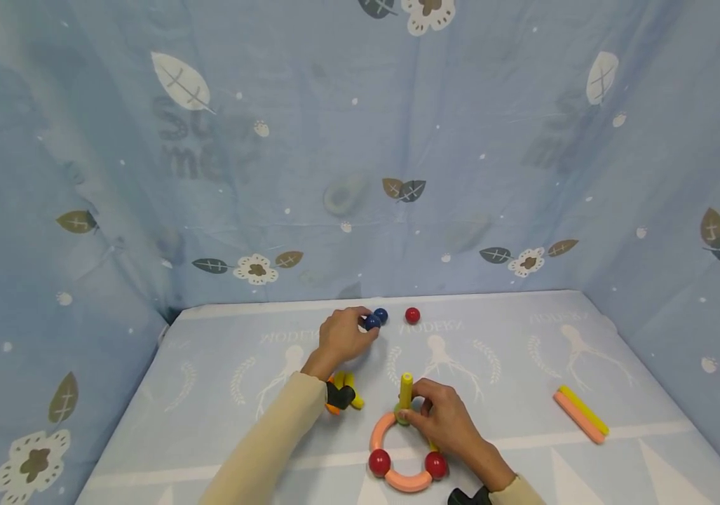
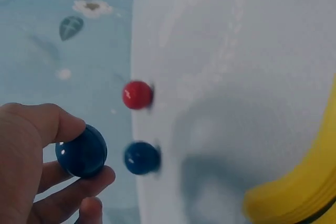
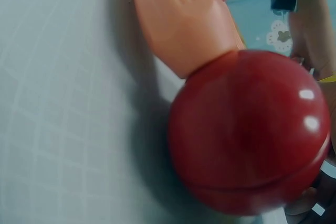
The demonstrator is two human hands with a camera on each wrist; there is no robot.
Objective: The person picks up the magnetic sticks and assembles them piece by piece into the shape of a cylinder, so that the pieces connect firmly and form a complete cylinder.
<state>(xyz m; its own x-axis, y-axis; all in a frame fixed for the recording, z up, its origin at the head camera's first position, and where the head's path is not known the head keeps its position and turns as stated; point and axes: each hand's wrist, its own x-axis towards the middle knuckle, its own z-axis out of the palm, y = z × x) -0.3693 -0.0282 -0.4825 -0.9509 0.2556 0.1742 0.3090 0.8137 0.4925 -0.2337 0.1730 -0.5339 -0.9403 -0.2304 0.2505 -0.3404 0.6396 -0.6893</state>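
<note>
My left hand point(image 1: 342, 337) pinches a shiny blue ball point(image 2: 81, 151) between thumb and fingers near the table's back edge. A second blue ball point(image 2: 142, 158) lies just beyond it, and a red ball point(image 2: 137, 95) sits a little to the right in the head view. My right hand point(image 1: 446, 419) grips a green ball point(image 1: 400, 414), with a yellow rod point(image 1: 406, 388) standing up from it. That ball belongs to a ring of curved orange pieces point(image 1: 409, 482) joined by red balls point(image 1: 379, 463); the hand partly hides a yellow piece on its right side.
Curved yellow pieces point(image 1: 350, 391) and orange ones lie under my left wrist. On the right side of the table, a straight yellow rod point(image 1: 585, 410) and an orange rod point(image 1: 578, 417) lie side by side. A patterned blue curtain point(image 1: 360, 140) rises behind the table.
</note>
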